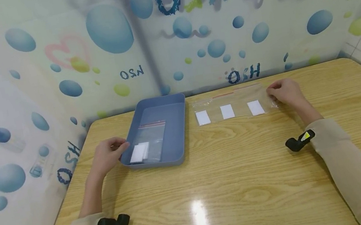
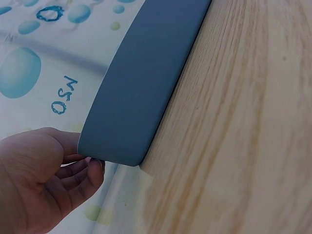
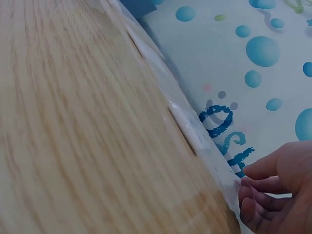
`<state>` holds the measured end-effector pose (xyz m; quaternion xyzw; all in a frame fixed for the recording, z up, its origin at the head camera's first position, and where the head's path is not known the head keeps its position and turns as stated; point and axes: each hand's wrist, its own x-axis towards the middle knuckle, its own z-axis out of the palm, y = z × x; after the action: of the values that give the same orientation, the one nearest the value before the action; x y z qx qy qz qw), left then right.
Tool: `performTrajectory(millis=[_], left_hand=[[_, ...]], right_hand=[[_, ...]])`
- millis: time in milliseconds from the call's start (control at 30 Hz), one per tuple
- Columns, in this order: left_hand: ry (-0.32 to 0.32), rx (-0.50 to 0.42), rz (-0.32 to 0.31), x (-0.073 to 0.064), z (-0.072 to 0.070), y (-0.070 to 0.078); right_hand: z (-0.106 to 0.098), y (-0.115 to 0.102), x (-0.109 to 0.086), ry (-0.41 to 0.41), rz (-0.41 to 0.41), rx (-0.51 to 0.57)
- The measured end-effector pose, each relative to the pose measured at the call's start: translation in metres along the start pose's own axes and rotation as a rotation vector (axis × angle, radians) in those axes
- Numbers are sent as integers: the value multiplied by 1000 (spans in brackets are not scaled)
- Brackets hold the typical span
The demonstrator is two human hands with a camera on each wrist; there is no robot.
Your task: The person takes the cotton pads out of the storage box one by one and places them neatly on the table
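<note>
My left hand (image 1: 110, 154) is at the left side of a blue-grey plastic tray (image 1: 185, 135), its thumb and fingers pinching the rim near the front corner. The tray's outer wall (image 2: 136, 87) fills the middle of the left wrist view. Inside lie clear zip bags (image 1: 155, 132) with white cards (image 1: 140, 152). To the tray's right, clear zip bags (image 1: 240, 98) form a row with three white cards (image 1: 227, 111) showing. My right hand (image 1: 286, 91) pinches the right end of this row, where the thin plastic (image 3: 229, 178) meets the fingertips.
The wooden table (image 1: 249, 180) runs back to a wall covering (image 1: 172, 62) printed with blue bubbles and letters. Tray and bag row both lie near the table's back edge. A black wrist camera (image 1: 113, 222) sits on the left sleeve, another (image 1: 300, 141) on the right.
</note>
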<state>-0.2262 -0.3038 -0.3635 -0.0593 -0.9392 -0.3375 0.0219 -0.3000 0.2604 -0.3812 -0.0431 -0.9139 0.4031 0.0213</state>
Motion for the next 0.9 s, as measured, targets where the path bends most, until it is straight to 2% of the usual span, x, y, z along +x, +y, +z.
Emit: performTrajectory(millis=[367,667,900], left_hand=[[0,-7,11,0,0,0],[2,-10,16,0,0,0],[4,-5,10,0,0,1]], right_hand=[[-2,-3,-1,17,52,8],[2,-16,-4,51,12,45],[4,-30,-9,23,-33,106]])
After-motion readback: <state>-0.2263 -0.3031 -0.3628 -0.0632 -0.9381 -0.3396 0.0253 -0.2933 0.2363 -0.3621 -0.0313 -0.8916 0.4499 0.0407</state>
